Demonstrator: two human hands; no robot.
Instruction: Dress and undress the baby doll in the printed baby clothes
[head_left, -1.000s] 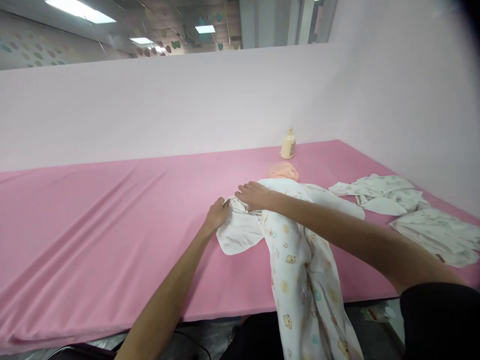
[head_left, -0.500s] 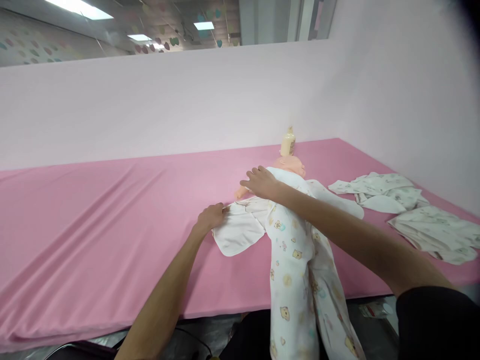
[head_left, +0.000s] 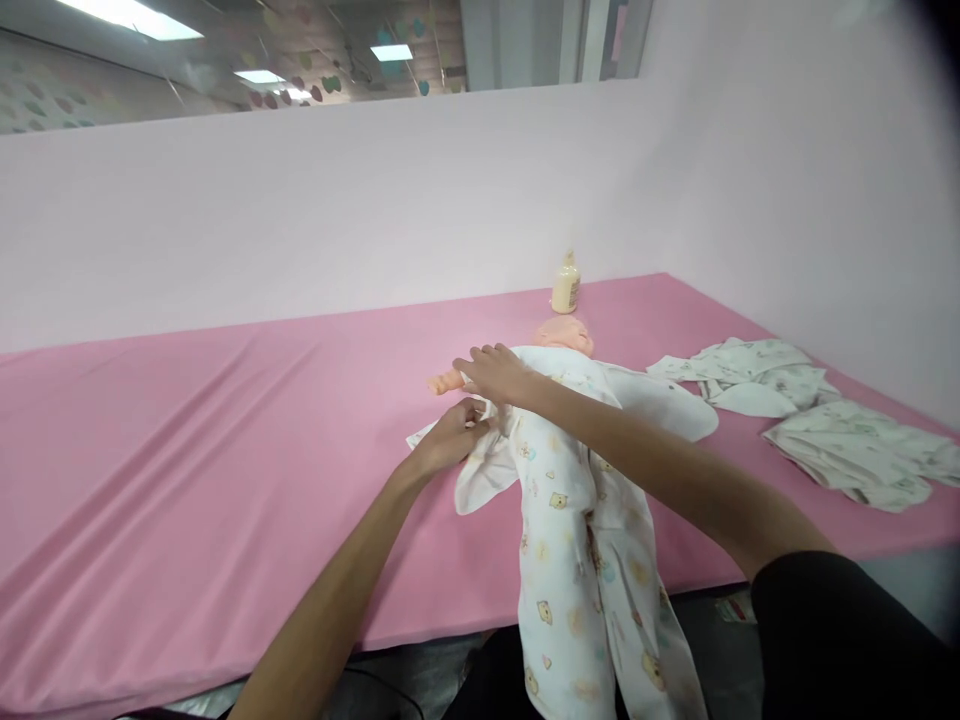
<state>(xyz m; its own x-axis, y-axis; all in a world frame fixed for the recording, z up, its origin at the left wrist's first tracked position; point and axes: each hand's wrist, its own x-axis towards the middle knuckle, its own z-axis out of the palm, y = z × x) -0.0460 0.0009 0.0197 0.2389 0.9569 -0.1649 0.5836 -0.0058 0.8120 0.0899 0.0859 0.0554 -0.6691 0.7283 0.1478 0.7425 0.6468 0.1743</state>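
We find the flesh-pink plastic doll [head_left: 562,335] on the long pink cloth-covered surface [head_left: 225,480], right of its middle, head towards the far edge; a white cloth garment [head_left: 555,560] printed with small yellow bears covers its body, the two long legs running across the near edge and hanging past it; a bare plastic forearm [head_left: 446,381] sticks out towards the left end of the surface. Our left hand [head_left: 452,435] pinches a bunched bit of white cloth between thumb and fingers, just nearside of that forearm; below it a plain white rounded flap [head_left: 484,485] lies on the pink; our right hand [head_left: 495,375] reaches across the doll, palm down, fingers bent over the base of the forearm; whether they grip it or merely rest, we cannot tell. On the doll's other side a smooth white panel [head_left: 664,402] lies spread towards the right edge; along that edge we log two heaps, a crumpled pale printed garment [head_left: 757,375] and, nearer us, a flatter pale printed cloth [head_left: 862,450]; a cream-coloured pump bottle [head_left: 566,287] stands upright by the far edge, beyond the doll's head, left of the far right corner.
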